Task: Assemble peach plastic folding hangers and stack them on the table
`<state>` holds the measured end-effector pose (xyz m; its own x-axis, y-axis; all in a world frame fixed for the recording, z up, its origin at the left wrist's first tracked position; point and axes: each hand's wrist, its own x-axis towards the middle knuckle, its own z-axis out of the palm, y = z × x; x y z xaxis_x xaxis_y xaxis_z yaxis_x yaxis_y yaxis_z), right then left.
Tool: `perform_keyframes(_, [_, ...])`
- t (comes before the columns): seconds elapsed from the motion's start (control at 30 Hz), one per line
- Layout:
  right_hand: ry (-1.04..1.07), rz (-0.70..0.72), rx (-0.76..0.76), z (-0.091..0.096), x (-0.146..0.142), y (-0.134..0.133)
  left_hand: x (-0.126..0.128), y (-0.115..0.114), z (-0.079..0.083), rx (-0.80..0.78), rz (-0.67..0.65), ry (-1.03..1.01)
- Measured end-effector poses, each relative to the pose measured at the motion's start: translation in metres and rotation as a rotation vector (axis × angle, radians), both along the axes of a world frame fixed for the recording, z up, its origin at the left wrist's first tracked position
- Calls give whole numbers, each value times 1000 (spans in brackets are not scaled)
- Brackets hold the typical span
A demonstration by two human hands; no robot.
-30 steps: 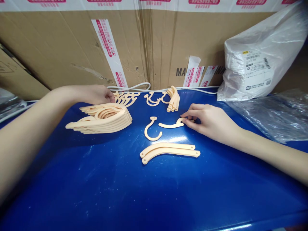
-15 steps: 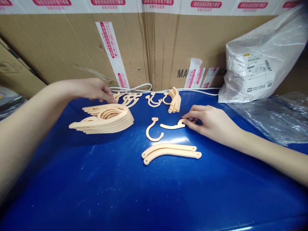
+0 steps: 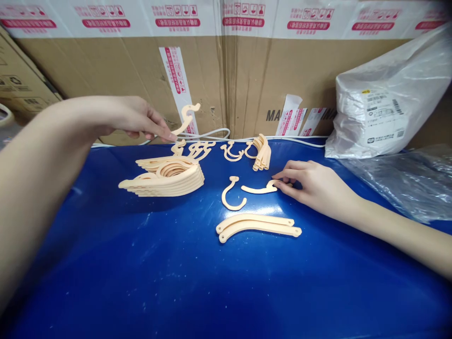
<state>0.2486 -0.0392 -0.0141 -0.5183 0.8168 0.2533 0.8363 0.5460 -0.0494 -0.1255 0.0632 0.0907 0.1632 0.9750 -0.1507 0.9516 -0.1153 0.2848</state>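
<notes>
My left hand pinches the end of a cream plastic hanger arm piece, raised above the back of the table with its notched end up. Below it lie several similar notched pieces and a stack of folded hangers. My right hand closes its fingertips on the notched end of another hanger piece, which lies on the table. Left of that piece is a loose hanger hook. Nearer me, two long curved bars rest side by side.
Further hooks and a bundle of curved bars lie along the back of the blue table. Behind them run a white cable and large cardboard boxes. A white plastic parcel and clear plastic wrap sit at right.
My left hand has lifted a notched hanger piece from the group at the back. My right hand keeps its pinch on the other piece. The whole view has shifted slightly.
</notes>
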Motion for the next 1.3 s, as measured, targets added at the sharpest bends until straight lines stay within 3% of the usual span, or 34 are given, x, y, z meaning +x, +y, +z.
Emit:
perform_keyframes(0.1, [-3, 0, -9, 0, -2, 0, 12, -14, 9, 13, 1, -8])
perform_keyframes(0.23, [-5, 13, 7, 1, -2, 0, 47, -41, 14, -69, -120, -42])
perform_keyframes(0.4, [256, 11, 68, 5, 2, -1, 89, -62, -3, -124, -389, 38])
perform_keyframes(0.5, [427, 68, 32, 12, 9, -1, 109, -68, -21, -68, -569, -49])
perform_keyframes(0.63, [436, 143, -51, 27, 17, 0, 129, -77, -37, -107, -493, -112])
perform_keyframes(0.77, [384, 142, -47, 37, 21, 2, 135, -79, -43, -102, -531, -177])
perform_keyframes(1.0, [101, 317, 31, 29, 23, 7, 134, -77, -53, -134, -494, -210])
perform_keyframes(1.17, [3, 343, 33, 18, 22, 9, 138, -84, -65, 78, -653, -170])
perform_keyframes(1.3, [12, 299, -79, 14, 22, 11, 144, -93, -72, 314, -758, 122])
